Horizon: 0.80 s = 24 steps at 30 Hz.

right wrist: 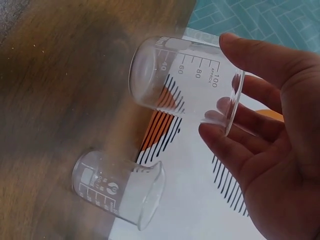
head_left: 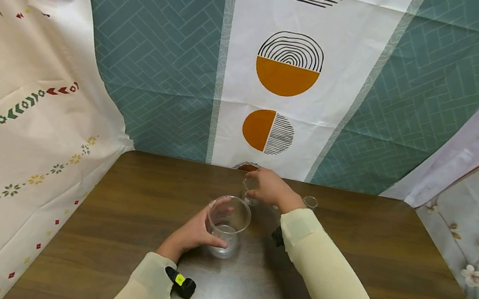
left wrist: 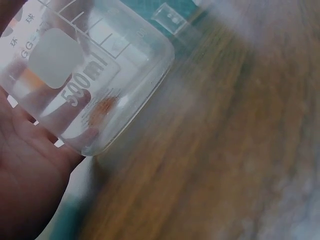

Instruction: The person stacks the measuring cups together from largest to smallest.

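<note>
My left hand (head_left: 192, 231) grips a large clear glass beaker (head_left: 233, 229) round its side, thumb in front and fingers behind. Its 500 ml print (left wrist: 85, 80) reads plainly in the left wrist view. Farther back, my right hand (head_left: 272, 189) holds a smaller glass beaker (right wrist: 185, 70) near its rim, between thumb and fingers. That beaker has marks up to 100. Whether its base touches the table cannot be told. Beside it, a still smaller beaker (right wrist: 117, 190) with a pouring lip stands on the table. Both held beakers look empty.
Another small glass beaker (head_left: 310, 203) stands to the right of my right wrist, partly hidden by it. The brown wooden table (head_left: 148, 183) ends at a patterned cloth (head_left: 165, 59) at the back. Cloths also hang at the left and right sides.
</note>
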### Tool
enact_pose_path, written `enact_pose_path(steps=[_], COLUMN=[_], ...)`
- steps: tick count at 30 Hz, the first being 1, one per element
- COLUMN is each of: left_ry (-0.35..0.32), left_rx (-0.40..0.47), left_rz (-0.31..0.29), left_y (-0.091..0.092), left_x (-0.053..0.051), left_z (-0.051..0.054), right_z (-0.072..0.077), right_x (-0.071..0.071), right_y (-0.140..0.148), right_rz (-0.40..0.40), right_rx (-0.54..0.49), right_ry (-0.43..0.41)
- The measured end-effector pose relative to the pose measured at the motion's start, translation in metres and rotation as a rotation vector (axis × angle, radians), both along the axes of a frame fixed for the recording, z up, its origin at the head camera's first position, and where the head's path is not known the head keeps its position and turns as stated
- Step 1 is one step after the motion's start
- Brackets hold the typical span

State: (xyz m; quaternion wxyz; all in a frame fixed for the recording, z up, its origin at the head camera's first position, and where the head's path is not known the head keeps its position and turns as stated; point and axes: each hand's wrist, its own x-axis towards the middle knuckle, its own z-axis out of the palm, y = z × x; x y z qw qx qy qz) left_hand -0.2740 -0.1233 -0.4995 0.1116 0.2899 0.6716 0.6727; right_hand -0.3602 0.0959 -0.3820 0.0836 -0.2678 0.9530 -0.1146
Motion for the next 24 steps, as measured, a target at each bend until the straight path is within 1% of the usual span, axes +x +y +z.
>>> enact_pose_path(steps=[7,17,24], left_ry=[-0.005,0.026,0.046], left_rx=[0.008,0.027,0.033], left_rz=[0.013,0.023,0.028], left_y=[0.001,0.003,0.005], left_x=[0.001,0.005,0.001], left_z=[0.001,-0.004,0.000], right_z=[0.005,0.000,0.011], right_x=[0.004,0.007,0.007], right_y=[-0.002,-0.003,-0.003], right_rz=[0.020,0.026,0.029], right_rx=[-0.008,-0.023,-0.002], right_ry=[0.021,0.013,0.043])
